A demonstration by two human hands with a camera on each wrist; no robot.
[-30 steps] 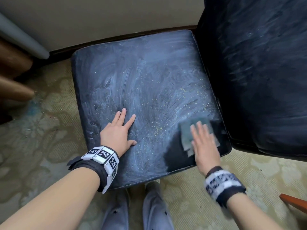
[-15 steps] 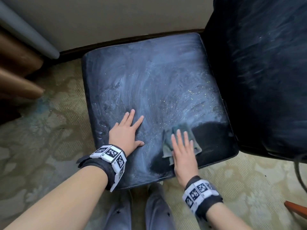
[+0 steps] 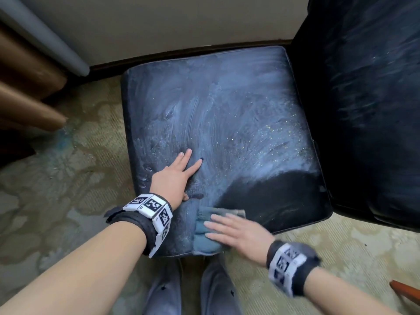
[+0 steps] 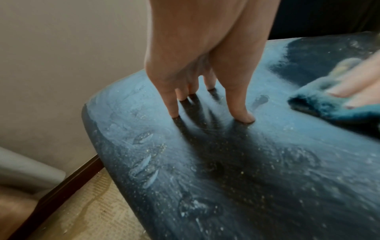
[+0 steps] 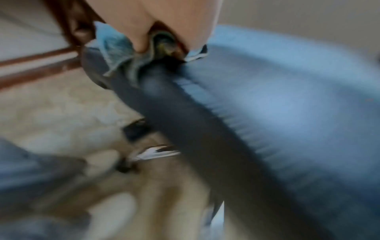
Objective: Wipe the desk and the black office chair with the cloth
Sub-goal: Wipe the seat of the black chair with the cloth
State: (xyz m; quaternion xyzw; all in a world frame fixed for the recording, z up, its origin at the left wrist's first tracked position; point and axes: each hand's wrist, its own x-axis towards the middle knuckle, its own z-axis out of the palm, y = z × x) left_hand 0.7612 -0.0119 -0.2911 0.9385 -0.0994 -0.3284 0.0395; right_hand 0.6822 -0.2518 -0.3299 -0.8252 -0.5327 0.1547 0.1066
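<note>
The black chair seat (image 3: 227,114) is coated in pale dust, with a dark wiped patch (image 3: 279,198) at its near right. My right hand (image 3: 234,230) lies flat with straight fingers on the blue-grey cloth (image 3: 206,237) at the seat's front edge, pressing it down. In the left wrist view the cloth (image 4: 320,104) shows at the right under blurred fingertips. My left hand (image 3: 175,176) rests flat on the dusty seat (image 4: 205,162), fingers spread and straight, just left of the cloth. The right wrist view is blurred; the cloth (image 5: 115,47) bunches under my palm.
The chair's black backrest (image 3: 363,110) rises at the right. A beige wall with a dark skirting board (image 3: 181,53) runs behind the seat. Patterned carpet (image 3: 56,189) surrounds it, with brown furniture legs (image 3: 27,105) at left and my feet (image 3: 211,289) below the seat.
My right hand has swept the cloth leftward and toward me along the seat's front, widening the dark clean patch. The left hand has stayed pressed on the seat.
</note>
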